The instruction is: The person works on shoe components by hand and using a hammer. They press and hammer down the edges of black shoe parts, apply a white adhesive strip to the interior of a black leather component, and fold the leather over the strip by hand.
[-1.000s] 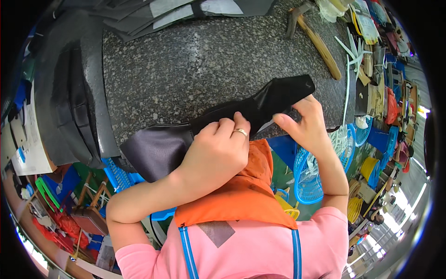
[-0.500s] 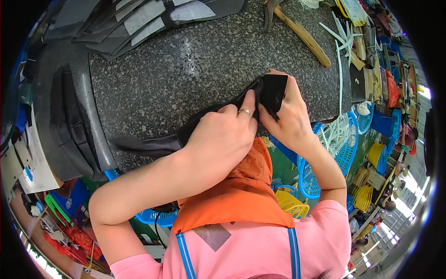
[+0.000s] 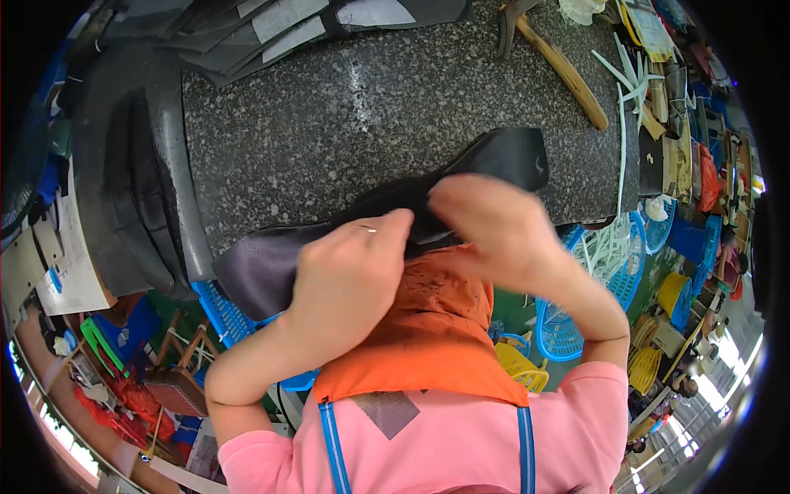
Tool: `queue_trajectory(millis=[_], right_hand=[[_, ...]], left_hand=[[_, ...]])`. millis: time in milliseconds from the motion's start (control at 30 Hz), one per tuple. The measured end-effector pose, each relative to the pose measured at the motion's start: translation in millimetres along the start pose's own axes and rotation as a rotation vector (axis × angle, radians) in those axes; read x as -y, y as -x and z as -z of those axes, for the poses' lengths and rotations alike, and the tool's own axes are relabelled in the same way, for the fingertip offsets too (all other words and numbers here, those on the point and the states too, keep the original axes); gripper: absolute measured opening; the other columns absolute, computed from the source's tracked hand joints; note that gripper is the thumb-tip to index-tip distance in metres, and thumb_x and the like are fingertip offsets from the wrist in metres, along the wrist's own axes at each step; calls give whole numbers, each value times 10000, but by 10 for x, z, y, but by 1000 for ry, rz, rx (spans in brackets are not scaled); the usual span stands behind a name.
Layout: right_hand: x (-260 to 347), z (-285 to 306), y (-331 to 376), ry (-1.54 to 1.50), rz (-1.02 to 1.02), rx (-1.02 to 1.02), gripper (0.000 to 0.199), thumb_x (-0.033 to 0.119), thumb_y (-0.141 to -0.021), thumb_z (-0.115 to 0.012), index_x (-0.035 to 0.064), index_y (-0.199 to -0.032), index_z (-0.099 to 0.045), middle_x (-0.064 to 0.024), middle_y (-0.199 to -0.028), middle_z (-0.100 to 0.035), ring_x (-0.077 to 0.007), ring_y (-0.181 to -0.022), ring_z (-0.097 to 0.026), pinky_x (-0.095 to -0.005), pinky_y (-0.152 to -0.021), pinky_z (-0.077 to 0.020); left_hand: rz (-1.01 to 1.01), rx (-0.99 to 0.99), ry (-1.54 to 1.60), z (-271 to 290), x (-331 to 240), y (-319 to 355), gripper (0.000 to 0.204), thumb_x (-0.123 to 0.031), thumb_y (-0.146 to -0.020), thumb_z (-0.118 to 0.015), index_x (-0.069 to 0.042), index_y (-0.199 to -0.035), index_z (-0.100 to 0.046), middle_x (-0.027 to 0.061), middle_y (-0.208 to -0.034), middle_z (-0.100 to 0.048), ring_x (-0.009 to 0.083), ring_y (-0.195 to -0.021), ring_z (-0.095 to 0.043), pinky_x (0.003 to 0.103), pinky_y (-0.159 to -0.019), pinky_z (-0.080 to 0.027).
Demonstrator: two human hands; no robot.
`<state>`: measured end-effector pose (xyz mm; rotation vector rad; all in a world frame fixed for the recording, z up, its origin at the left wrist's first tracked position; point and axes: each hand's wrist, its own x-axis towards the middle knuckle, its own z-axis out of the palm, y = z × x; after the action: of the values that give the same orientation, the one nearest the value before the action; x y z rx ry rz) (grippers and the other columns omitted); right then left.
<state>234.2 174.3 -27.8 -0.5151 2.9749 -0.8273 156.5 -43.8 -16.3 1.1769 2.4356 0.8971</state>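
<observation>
A long strip of black leather-like material (image 3: 514,156) lies slantwise over the near edge of a speckled dark stone slab (image 3: 329,148). Its wide left end droops past that edge. My left hand (image 3: 350,267) is closed on the strip's near edge left of its middle, a ring on one finger. Over the strip's right half is my right hand (image 3: 502,226), smeared by motion; its fingertips point at the strip, and whether they grip it I cannot tell.
Stacked dark sheets with pale patches (image 3: 288,29) lie at the far left. A wooden-handled hammer (image 3: 568,74) rests at the far right. More folded black pieces (image 3: 144,198) lie left of the slab. Below its right edge, a blue basket (image 3: 564,329) holds pale strips.
My right hand has left the strip's right end and moved nearer my body. My left hand has shifted slightly left and down. The strip now lies more spread out at both ends.
</observation>
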Motion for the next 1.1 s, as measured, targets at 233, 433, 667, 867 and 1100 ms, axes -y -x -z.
queue_trajectory(millis=[233,433,667,867,1100], right_hand=[[102,-40,-406,-109,103,43,194,140,-769,-710,26,-912,-646,-79,-909,-593,-277,-882,-611,-393,-763,-521],[-88,-47,-446,-381,113,93,55,90,-805,-680,37,-817,-673,-83,-840,-584,-279,-844,-558,-369,-751,-502],[41,-112,-384,-262,163,59,110,116,-759,-724,39,-783,-650,-61,-831,-559,-274,-816,-532,-364,-726,-477],[220,-393,-238,196,364,-175,106,135,-627,-627,83,-709,-584,-22,-766,-471,-175,-722,-492,-304,-638,-427],[197,-58,-330,-148,218,-110,255,41,-639,-774,16,-855,-641,-60,-864,-582,-229,-751,-575,-298,-635,-471]], left_hand=[[71,-70,207,26,186,-44,99,-66,-813,-676,-9,-894,-670,127,-842,-670,312,-791,-659,411,-703,-518],[92,93,394,79,257,31,170,-40,-787,-710,-1,-951,-685,119,-1013,-653,292,-918,-631,365,-812,-513],[-254,-101,-161,-102,189,183,256,-118,-744,-691,11,-965,-687,119,-1020,-582,272,-950,-583,388,-810,-501],[-224,-131,-148,-237,353,419,497,-124,-668,-779,-42,-1147,-674,115,-1201,-600,312,-1106,-575,436,-918,-495],[432,-323,108,299,702,924,1010,-28,-671,-815,-31,-1529,-283,199,-1599,-260,318,-1450,-330,463,-1179,-255]])
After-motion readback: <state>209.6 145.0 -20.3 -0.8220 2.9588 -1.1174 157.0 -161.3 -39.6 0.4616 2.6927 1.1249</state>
